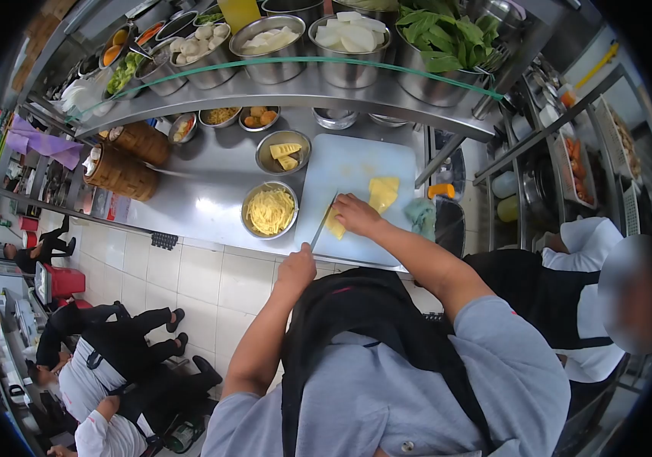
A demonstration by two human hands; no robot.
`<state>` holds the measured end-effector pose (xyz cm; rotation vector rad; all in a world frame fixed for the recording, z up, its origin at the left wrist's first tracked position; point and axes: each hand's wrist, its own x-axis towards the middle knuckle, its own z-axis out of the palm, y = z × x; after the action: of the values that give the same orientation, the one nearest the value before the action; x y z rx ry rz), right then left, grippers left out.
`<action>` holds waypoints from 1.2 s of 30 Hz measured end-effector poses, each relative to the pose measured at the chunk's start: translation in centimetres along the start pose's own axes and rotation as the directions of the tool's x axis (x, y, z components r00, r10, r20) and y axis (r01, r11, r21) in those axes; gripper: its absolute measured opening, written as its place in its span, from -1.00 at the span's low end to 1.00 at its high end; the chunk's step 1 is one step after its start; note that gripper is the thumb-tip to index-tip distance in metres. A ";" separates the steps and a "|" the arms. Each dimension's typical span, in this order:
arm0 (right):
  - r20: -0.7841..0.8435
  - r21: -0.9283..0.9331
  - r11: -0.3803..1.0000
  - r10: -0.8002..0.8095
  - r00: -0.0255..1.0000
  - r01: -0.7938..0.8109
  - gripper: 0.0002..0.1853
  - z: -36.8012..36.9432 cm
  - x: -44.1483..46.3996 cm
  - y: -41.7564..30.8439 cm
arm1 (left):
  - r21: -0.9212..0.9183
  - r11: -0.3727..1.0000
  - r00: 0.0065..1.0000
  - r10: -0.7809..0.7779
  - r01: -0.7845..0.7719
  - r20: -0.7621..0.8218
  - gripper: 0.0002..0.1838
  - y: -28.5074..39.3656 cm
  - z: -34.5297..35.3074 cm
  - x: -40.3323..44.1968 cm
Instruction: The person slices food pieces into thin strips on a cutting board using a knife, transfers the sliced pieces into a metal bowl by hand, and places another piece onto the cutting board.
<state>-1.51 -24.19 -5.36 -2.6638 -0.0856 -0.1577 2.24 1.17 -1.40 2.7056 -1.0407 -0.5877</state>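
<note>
My left hand (pixel 296 268) is closed around the handle of a knife (pixel 323 224), whose blade points away from me over the cutting board (pixel 330 164). Curled fingers of my right hand (pixel 356 213) press down on yellow bamboo shoot slices (pixel 334 225), right beside the blade. Beyond that hand, more flat yellow slices (pixel 384 193) lie on the board. Left of the board stands a metal bowl of thin yellow strips (pixel 270 209). Behind it, another bowl holds larger bamboo shoot pieces (pixel 286 152). The underside of my right fingers is hidden.
A crumpled green cloth (pixel 421 218) lies at the board's right edge. Bamboo steamers (pixel 121 172) stand on the left counter. Overhead, a steel shelf (pixel 295 103) carries several metal pots of vegetables. A co-worker (pixel 570 297) stands close on my right; other people are at lower left.
</note>
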 end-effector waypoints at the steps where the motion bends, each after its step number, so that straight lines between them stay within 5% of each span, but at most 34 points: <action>1: -0.001 0.001 1.000 0.000 1.000 0.000 -0.72 0.1 0.0 0.2 | -0.001 1.000 1.000 0.002 -0.002 0.026 -0.83 0.0 -0.3 -0.7; 36: -0.094 -0.002 0.999 -0.040 0.995 0.040 -0.75 1.2 -0.3 1.9 | -0.058 0.998 1.000 -0.001 0.000 -0.006 -0.81 1.0 2.8 0.3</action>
<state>-1.49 -25.31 -7.26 -2.6515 -0.1079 -0.2962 0.65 0.19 -3.74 2.6563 -1.0059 -0.6000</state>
